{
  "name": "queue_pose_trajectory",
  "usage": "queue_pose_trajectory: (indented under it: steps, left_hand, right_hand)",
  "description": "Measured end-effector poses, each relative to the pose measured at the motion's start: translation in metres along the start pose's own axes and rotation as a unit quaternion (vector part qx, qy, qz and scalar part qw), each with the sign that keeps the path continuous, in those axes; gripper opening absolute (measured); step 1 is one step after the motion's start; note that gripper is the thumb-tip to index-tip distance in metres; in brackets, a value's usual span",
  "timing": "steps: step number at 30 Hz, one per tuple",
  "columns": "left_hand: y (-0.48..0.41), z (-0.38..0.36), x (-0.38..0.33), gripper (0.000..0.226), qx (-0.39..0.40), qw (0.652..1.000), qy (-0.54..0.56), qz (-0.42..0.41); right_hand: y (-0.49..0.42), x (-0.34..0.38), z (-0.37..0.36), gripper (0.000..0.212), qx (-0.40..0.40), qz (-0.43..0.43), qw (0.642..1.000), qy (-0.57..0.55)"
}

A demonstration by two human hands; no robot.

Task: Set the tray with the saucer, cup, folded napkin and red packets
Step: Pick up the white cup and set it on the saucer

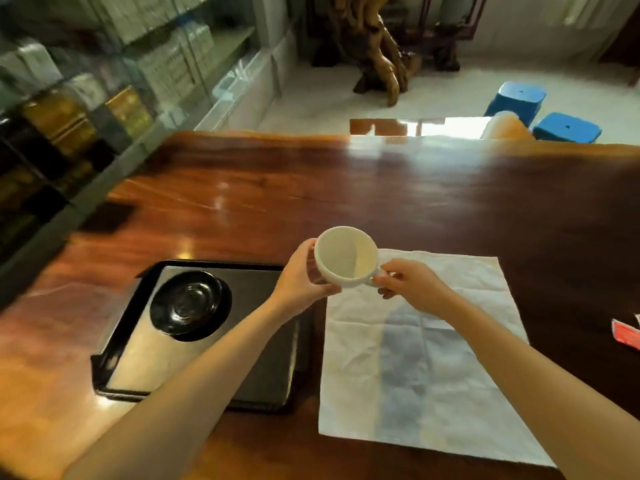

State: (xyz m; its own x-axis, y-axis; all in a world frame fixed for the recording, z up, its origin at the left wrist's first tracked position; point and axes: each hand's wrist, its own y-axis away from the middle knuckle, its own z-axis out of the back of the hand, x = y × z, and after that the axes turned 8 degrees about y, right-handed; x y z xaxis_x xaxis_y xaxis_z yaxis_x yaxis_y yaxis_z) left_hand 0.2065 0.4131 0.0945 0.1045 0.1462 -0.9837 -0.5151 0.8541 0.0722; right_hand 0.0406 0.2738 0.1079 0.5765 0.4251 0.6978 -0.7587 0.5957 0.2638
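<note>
A white cup (346,258) is being held above a glossy wooden table (381,188), cradled by the left hand (301,275), its handle pinched by the right hand (408,278), between a black tray (263,375) bearing a dark saucer (190,306) and an unfolded napkin (426,358), with red packets (627,334) at the right edge and glass shelving (86,81) being seen beyond.

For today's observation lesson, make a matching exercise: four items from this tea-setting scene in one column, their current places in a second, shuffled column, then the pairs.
Items:
1. cup
2. saucer
3. napkin
4. red packet

Places:
A. spread unfolded on the table, right of the tray
B. at the far right edge of the view
C. on the tray
D. held in the air by the left hand and right hand

Pairs: 1-D, 2-C, 3-A, 4-B
</note>
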Motion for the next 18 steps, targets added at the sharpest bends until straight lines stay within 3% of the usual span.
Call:
queue_pose_trajectory:
  steps: [11, 18]
  left_hand:
    - [0.03, 0.177, 0.058, 0.077, -0.086, 0.995, -0.035, 0.026]
    - [0.051, 0.243, 0.107, 0.083, -0.134, 0.985, -0.008, 0.112]
  right_hand:
    - [-0.079, 0.124, -0.134, 0.021, 0.107, 0.007, 0.994, 0.018]
    - [-0.113, 0.161, -0.206, 0.022, 0.166, 0.04, 0.984, 0.049]
